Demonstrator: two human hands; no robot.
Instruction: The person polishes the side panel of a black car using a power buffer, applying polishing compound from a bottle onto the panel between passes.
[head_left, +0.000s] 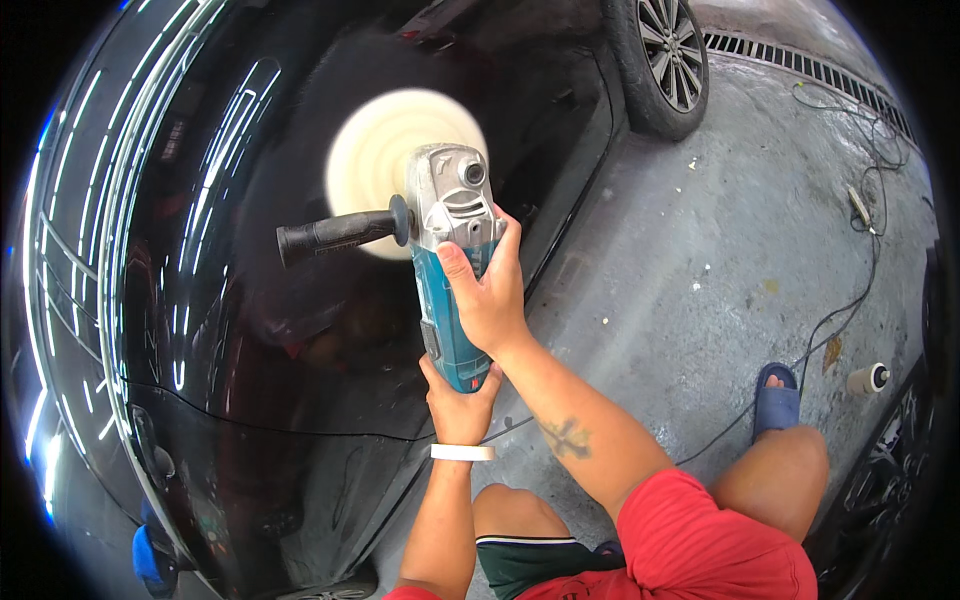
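Observation:
A teal rotary polisher (448, 300) with a metal gear head lies against the dark car door (285, 300). Its round cream buffing pad (367, 150) meets the glossy panel and looks blurred in rings. My right hand (491, 289) wraps the body just behind the gear head, thumb on top. Around the rear end of the body is my left hand (459, 409), with a white band at its wrist. The black side handle (337, 234) sticks out to the left, with neither hand on it.
A car wheel (671, 60) stands at upper right. The power cord (840, 307) snakes over the grey floor (660, 247) past my sandalled foot (776, 401). A white bottle (868, 379) lies near another dark vehicle (877, 465). A drain grate (810, 64) runs along the back.

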